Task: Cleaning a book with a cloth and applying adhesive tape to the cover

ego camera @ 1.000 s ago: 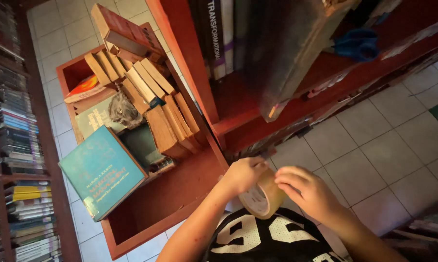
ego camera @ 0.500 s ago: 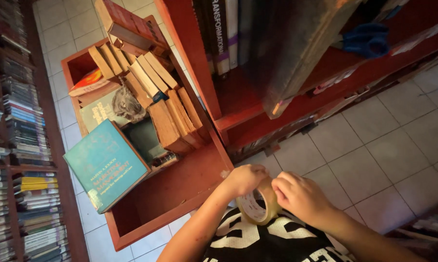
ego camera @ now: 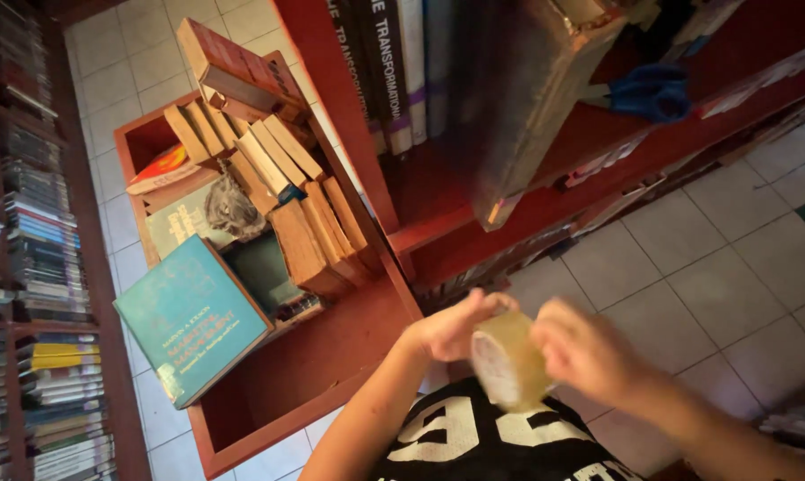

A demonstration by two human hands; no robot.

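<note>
Both of my hands hold a roll of clear brownish packing tape [ego camera: 510, 363] in front of my chest, above my black shirt with white print. My left hand [ego camera: 453, 322] grips the roll from its left side, fingers curled over the top edge. On the right side, my right hand [ego camera: 586, 350] closes around the roll; it is blurred. The roll's open core faces left and down.
A red wooden shelf [ego camera: 331, 356] holds a teal book [ego camera: 193, 318], several brown books [ego camera: 306, 223] and a cat-cover book. Above hang dark upright books [ego camera: 393, 62], a worn dark book [ego camera: 536, 98] and blue scissors [ego camera: 649, 89]. Grey floor tiles [ego camera: 714, 267] lie right; packed shelves [ego camera: 28, 267] stand left.
The roll has turned in my hands and risen slightly. My right hand has shifted over it and is now blurred. The view has drifted a little; the shelves have not moved.
</note>
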